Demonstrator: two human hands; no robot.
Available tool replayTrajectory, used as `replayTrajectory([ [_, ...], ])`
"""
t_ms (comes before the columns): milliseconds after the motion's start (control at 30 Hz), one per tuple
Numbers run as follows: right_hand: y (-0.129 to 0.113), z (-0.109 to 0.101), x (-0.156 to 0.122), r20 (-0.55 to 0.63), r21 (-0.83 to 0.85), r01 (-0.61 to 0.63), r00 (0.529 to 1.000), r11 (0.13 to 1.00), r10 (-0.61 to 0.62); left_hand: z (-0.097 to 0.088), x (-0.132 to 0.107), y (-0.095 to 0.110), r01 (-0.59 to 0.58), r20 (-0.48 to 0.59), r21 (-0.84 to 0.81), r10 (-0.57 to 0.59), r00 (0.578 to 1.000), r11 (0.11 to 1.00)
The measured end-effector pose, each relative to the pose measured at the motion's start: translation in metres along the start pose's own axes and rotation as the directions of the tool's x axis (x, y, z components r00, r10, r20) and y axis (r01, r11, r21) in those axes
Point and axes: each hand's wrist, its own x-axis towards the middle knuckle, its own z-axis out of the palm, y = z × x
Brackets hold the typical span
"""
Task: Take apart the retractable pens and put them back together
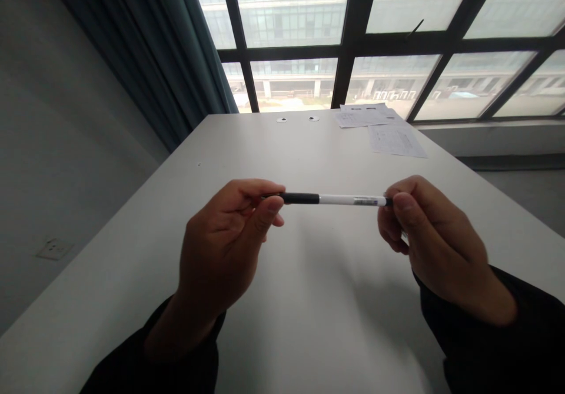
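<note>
A pen [335, 199] is stretched level between my two hands, above the white table [304, 323]. Its barrel is white with a small printed label near the right, and a black grip section covers the left part. Thumb and fingers of my left hand [225, 241] pinch the tip end, which they partly hide. At the other end, my right hand [435, 241] pinches the black end piece between thumb and forefinger. The right hand's other fingers are curled, and a small bit of something I cannot make out shows beneath them.
Several printed papers [379, 126] lie at the table's far right corner. Two cable-hole covers [282, 120] sit along the far edge, before a black-framed window [346, 46]. A dark blue curtain [185, 46] hangs at the left, and a wall socket [55, 249] is lower down.
</note>
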Motion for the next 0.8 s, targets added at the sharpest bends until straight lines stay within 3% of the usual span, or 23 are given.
replayTrajectory([
  [100,-0.002,-0.001,-0.001,0.180,-0.030,-0.005,0.984,1.000,0.010,0.000,0.003,-0.003,0.018,0.006,-0.268,-0.017,1.000,0.963],
  [233,-0.006,0.009,-0.001,0.411,-0.173,0.046,0.911,0.984,0.030,-0.002,0.004,-0.005,0.071,0.089,-0.490,-0.031,0.996,0.869],
  [333,-0.006,0.027,-0.002,0.518,-0.260,0.088,0.853,0.962,0.063,0.001,-0.003,-0.003,0.146,0.227,-0.504,-0.033,0.973,0.851],
  [433,-0.002,0.044,-0.006,0.620,-0.315,0.140,0.779,0.939,0.091,0.005,-0.009,-0.001,0.226,0.403,-0.435,-0.037,0.915,0.872],
  [533,0.001,0.052,-0.010,0.676,-0.317,0.175,0.731,0.932,0.092,0.006,-0.011,0.000,0.208,0.437,-0.317,-0.053,0.898,0.925],
  [600,0.002,0.050,-0.010,0.673,-0.285,0.186,0.737,0.940,0.059,0.005,-0.010,0.000,0.132,0.412,-0.205,-0.037,0.911,0.970],
  [700,-0.001,0.039,-0.008,0.566,-0.218,0.178,0.824,0.959,-0.024,0.004,-0.007,-0.002,-0.073,0.401,-0.014,0.073,0.913,0.997],
  [800,-0.005,0.026,-0.004,0.378,-0.158,0.160,0.921,0.974,-0.090,0.006,-0.006,-0.006,-0.332,0.455,0.104,0.252,0.854,0.937],
])
